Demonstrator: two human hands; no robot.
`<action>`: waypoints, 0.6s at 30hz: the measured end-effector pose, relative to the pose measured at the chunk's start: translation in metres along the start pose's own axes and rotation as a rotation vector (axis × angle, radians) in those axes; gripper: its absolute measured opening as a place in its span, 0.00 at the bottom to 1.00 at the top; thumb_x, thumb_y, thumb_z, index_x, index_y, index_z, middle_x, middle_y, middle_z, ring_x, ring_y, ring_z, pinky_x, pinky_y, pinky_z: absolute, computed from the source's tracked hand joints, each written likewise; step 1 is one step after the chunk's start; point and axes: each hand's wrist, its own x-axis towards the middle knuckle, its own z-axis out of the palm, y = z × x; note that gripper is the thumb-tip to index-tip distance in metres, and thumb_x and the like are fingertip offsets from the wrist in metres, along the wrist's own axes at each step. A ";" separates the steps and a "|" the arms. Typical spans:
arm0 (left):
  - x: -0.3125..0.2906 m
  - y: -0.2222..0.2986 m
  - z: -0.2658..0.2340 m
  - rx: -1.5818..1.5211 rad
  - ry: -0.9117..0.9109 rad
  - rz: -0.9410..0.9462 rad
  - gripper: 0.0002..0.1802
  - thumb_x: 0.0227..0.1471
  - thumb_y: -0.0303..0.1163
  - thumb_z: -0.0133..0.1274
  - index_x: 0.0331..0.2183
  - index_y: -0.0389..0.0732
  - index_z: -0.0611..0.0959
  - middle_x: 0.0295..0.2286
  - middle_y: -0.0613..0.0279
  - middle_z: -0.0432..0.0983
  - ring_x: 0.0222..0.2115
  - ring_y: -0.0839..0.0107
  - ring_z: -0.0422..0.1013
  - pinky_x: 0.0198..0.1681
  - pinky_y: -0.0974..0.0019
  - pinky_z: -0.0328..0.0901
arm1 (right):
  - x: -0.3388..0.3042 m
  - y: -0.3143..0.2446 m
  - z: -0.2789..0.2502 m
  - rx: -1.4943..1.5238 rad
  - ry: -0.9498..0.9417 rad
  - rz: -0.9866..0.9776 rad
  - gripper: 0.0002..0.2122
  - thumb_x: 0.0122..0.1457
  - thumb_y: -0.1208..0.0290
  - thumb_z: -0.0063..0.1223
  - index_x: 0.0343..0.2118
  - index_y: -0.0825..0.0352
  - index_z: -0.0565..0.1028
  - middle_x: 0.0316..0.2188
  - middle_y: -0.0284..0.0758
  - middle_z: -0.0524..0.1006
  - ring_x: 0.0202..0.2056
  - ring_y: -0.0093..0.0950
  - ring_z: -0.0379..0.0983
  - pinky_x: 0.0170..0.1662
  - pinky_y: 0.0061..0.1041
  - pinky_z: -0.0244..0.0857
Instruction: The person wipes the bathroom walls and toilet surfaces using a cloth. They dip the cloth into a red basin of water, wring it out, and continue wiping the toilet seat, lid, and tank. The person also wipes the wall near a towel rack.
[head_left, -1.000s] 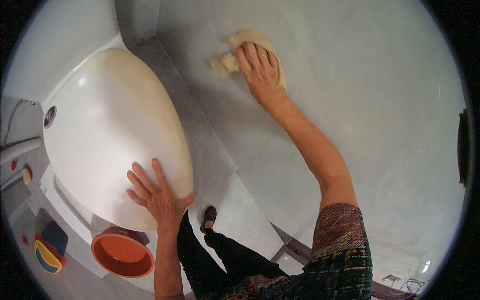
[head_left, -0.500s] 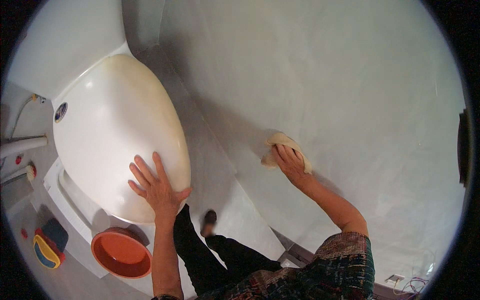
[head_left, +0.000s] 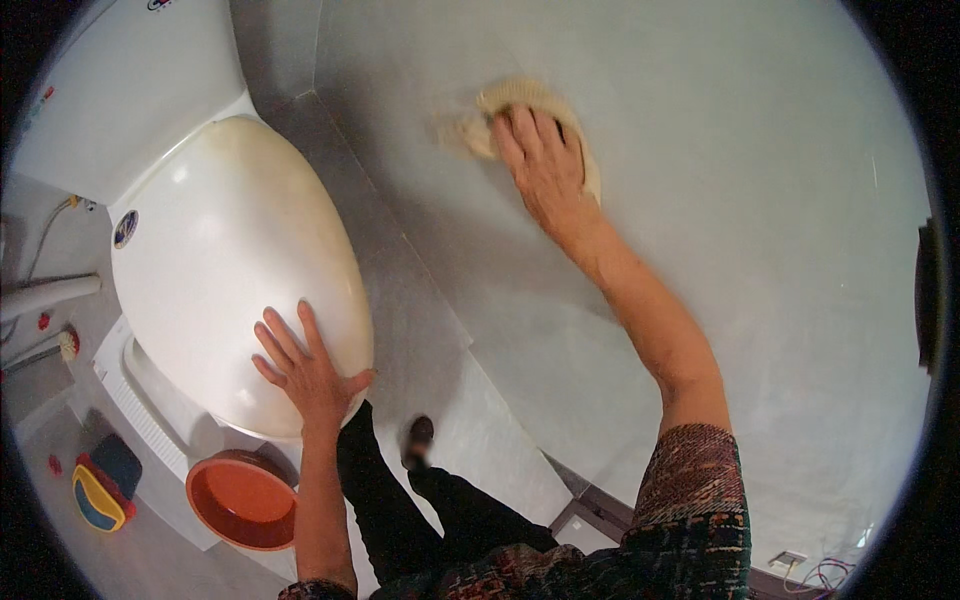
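My left hand [head_left: 312,378] lies flat on the white toilet lid [head_left: 235,240], fingers spread, with the thumb at its right edge. The lid is down and looks yellowish along its upper right rim. My right hand [head_left: 545,165] presses a cream-coloured cloth [head_left: 528,95] against the pale grey wall [head_left: 740,200]. Its fingers are bent over the cloth, and a loose end of it hangs out blurred to the left. Part of the cloth is hidden under the palm.
Beside the toilet stands an orange-red basin [head_left: 243,498]. A white squat pan [head_left: 150,400] is set in the floor. Further left are a yellow, red and blue plastic item [head_left: 103,490] and a white-headed brush [head_left: 68,346]. Thin cables [head_left: 825,575] show at lower right.
My right hand has slid the cloth up the wall and slightly left, its arm stretching further. My left hand stays on the lid. The view has shifted slightly.
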 end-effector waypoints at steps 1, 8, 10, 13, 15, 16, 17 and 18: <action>-0.001 0.002 0.000 -0.003 0.003 -0.003 0.77 0.08 0.54 0.70 0.60 0.47 0.46 0.59 0.40 0.30 0.59 0.42 0.31 0.54 0.33 0.34 | -0.024 -0.003 -0.003 0.009 -0.021 -0.001 0.20 0.45 0.74 0.47 0.44 0.69 0.68 0.48 0.41 0.64 0.47 0.35 0.62 0.46 0.32 0.58; 0.003 0.001 0.005 0.004 0.008 0.003 0.77 0.08 0.51 0.73 0.60 0.49 0.45 0.59 0.39 0.30 0.59 0.42 0.30 0.55 0.32 0.33 | -0.179 -0.033 -0.046 0.112 -0.359 -0.060 0.24 0.44 0.76 0.50 0.49 0.67 0.66 0.52 0.40 0.62 0.51 0.34 0.61 0.50 0.30 0.56; 0.000 -0.003 0.006 0.000 0.038 0.015 0.78 0.09 0.50 0.73 0.60 0.50 0.44 0.59 0.40 0.29 0.60 0.42 0.29 0.55 0.32 0.33 | -0.218 -0.044 -0.060 0.124 -0.474 -0.095 0.25 0.45 0.76 0.50 0.50 0.68 0.65 0.53 0.39 0.61 0.52 0.34 0.59 0.51 0.30 0.55; 0.000 0.000 0.006 -0.030 0.063 0.043 0.77 0.09 0.50 0.73 0.60 0.50 0.45 0.59 0.41 0.29 0.60 0.42 0.30 0.55 0.32 0.32 | -0.302 -0.053 -0.073 0.129 -0.504 -0.141 0.26 0.45 0.76 0.50 0.51 0.67 0.64 0.55 0.38 0.60 0.54 0.32 0.57 0.53 0.29 0.53; 0.000 -0.003 0.007 -0.026 0.064 0.033 0.77 0.08 0.50 0.73 0.60 0.49 0.46 0.59 0.40 0.29 0.60 0.42 0.30 0.55 0.32 0.32 | -0.340 -0.056 -0.085 0.086 -0.677 -0.312 0.26 0.47 0.73 0.45 0.53 0.71 0.61 0.56 0.41 0.57 0.57 0.34 0.54 0.58 0.32 0.47; 0.001 -0.002 0.007 -0.020 0.061 0.029 0.77 0.08 0.50 0.73 0.60 0.49 0.46 0.59 0.40 0.29 0.59 0.42 0.30 0.55 0.32 0.33 | -0.344 -0.057 -0.088 0.060 -0.762 -0.396 0.26 0.48 0.72 0.43 0.54 0.72 0.59 0.57 0.42 0.56 0.58 0.35 0.52 0.60 0.33 0.44; 0.001 -0.003 0.006 -0.013 0.060 0.022 0.77 0.08 0.50 0.73 0.60 0.49 0.46 0.59 0.40 0.29 0.59 0.42 0.30 0.55 0.32 0.33 | -0.345 -0.058 -0.086 0.016 -0.772 -0.483 0.27 0.49 0.73 0.42 0.54 0.73 0.58 0.58 0.43 0.55 0.59 0.36 0.51 0.61 0.33 0.43; 0.001 -0.002 0.007 -0.014 0.052 0.014 0.76 0.09 0.50 0.72 0.60 0.49 0.46 0.59 0.40 0.29 0.59 0.42 0.30 0.55 0.32 0.33 | -0.339 -0.055 -0.087 -0.035 -0.788 -0.573 0.27 0.49 0.73 0.42 0.55 0.74 0.56 0.58 0.43 0.54 0.59 0.36 0.50 0.61 0.33 0.41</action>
